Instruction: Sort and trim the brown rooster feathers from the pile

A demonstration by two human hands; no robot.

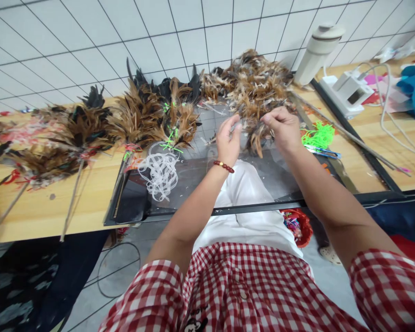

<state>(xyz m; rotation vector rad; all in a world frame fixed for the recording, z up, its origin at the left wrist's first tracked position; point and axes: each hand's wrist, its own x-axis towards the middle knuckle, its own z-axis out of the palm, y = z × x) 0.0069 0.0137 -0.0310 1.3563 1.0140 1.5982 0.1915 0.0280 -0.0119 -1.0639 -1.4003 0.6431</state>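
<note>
My left hand (227, 140), with a beaded bracelet (224, 166) on its wrist, hovers over the glass-like panel (200, 175). Its fingers curve with the thumb held apart, and I see nothing between them. To its right, my right hand (284, 128) is closed in a pinch. Brown feathers (257, 139) hang at its fingertips; motion blur hides exactly how they are gripped. Just behind both hands lies a large heap of loose brown feathers (259, 78). Bundled feathers (134, 115) with dark tips and green ties stand left of my left hand.
A tangle of clear plastic strip (160, 174) lies on the panel's left. Bright green ties (318, 134), scissors-like metal tool (323, 151) and thin sticks (352, 133) are at right. Behind stand a pale bottle (318, 53) and white power strip (344, 99). A red basket (307, 230) sits below.
</note>
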